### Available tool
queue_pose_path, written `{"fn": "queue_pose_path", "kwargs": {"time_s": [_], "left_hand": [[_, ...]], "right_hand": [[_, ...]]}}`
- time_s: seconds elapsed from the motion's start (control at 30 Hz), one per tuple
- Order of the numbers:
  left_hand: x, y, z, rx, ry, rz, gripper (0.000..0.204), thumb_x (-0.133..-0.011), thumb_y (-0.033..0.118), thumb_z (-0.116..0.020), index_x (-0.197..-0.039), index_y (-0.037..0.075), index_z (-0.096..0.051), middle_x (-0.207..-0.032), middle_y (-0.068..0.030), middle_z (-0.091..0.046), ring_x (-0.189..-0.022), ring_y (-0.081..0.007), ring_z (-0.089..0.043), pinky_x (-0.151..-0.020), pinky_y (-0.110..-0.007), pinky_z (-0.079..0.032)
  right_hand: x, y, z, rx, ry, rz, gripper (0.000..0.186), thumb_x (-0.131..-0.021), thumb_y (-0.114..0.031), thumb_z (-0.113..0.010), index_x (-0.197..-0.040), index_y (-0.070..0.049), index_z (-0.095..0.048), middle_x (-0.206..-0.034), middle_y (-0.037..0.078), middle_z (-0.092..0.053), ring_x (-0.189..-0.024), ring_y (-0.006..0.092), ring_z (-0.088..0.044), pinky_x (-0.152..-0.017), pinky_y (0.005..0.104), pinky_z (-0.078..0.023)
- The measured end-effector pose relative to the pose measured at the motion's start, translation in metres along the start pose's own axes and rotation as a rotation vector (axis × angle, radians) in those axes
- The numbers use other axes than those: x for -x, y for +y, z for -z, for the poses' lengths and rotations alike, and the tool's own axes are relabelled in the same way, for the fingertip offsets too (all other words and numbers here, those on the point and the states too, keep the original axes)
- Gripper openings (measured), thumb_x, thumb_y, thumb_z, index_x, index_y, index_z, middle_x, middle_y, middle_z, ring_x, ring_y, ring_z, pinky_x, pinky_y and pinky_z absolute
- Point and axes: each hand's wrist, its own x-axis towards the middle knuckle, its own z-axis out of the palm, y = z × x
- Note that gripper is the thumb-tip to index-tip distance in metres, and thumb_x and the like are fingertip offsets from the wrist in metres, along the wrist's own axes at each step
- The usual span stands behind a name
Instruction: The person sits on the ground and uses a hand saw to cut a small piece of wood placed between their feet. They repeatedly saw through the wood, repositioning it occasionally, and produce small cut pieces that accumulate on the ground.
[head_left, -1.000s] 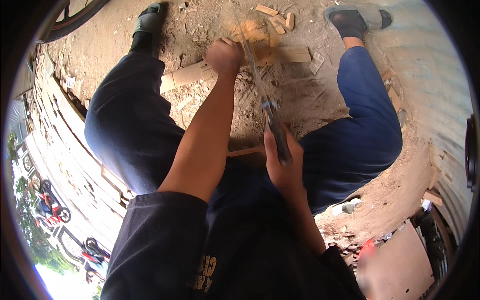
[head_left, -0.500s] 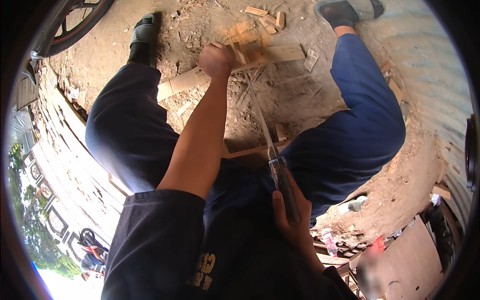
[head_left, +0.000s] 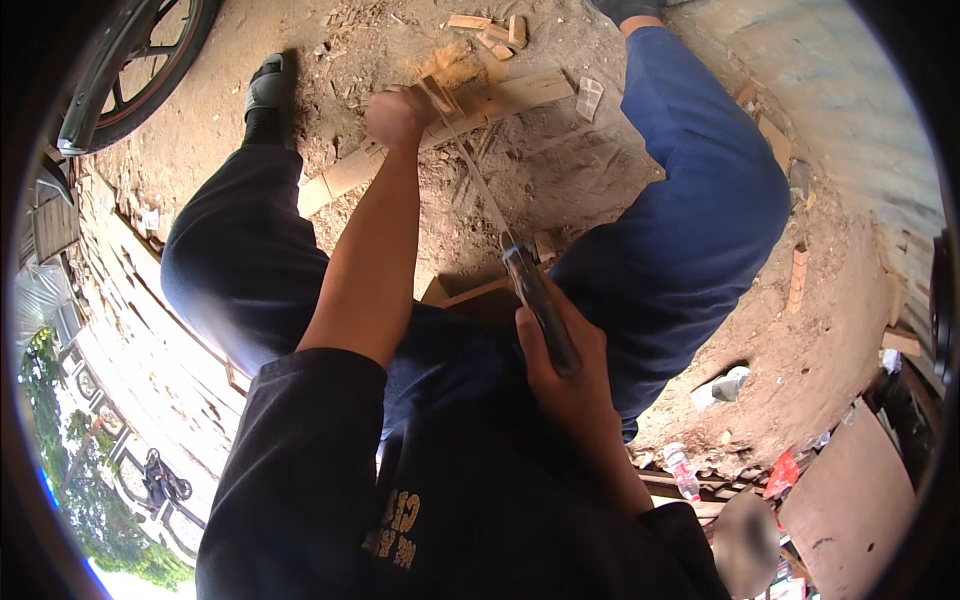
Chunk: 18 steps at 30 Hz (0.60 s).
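My right hand [head_left: 572,355] is wrapped round the dark handle [head_left: 541,310] of a handsaw. From it the thin saw blade [head_left: 482,188] runs forward to a small wood piece [head_left: 438,96] resting across a plank [head_left: 525,94] on the ground. My left hand [head_left: 398,116] is closed in a fist at that piece's left side and grips it; the fingers' far side is hidden. Where the blade meets the wood is too small to make out clearly. Orange-brown sawdust [head_left: 455,62] lies just beyond.
Several short wood offcuts [head_left: 494,37] lie past the sawdust. My bent legs flank the plank. A motorcycle wheel [head_left: 150,60] stands at the far left, a corrugated metal wall [head_left: 830,110] at the right. A plastic bottle [head_left: 682,472] and a flat board [head_left: 850,500] are at lower right.
My right hand has pushed the saw forward, bringing its handle closer to the wood. My left hand keeps its grip. The whole view has shifted slightly.
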Motion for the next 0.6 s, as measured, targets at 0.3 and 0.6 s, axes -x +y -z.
{"fn": "queue_pose_path", "kwargs": {"time_s": [0.3,0.6], "left_hand": [[-0.012,-0.013,-0.015,0.117,0.015,-0.102,0.046,-0.09,0.036,-0.052,-0.074,-0.003,-0.071,-0.069,-0.0181,-0.069,-0.062,-0.03,-0.07,-0.056,-0.042,-0.055],[-0.05,-0.05,-0.047,0.275,-0.073,-0.306,0.048,-0.095,0.038,-0.048,-0.119,-0.002,-0.059,-0.118,-0.0265,-0.06,-0.112,-0.0409,-0.058,-0.094,-0.051,-0.047]], "right_hand": [[0.036,0.003,0.011,-0.104,0.104,0.144,0.045,-0.093,-0.015,-0.065,-0.132,0.003,-0.053,-0.084,0.02,-0.068,-0.074,0.0261,-0.071,-0.069,0.0309,-0.052],[0.045,-0.003,0.025,-0.11,0.079,0.215,0.045,-0.093,-0.016,-0.066,-0.13,0.005,-0.054,-0.084,0.015,-0.069,-0.081,0.0097,-0.066,-0.073,0.026,-0.05]]}}
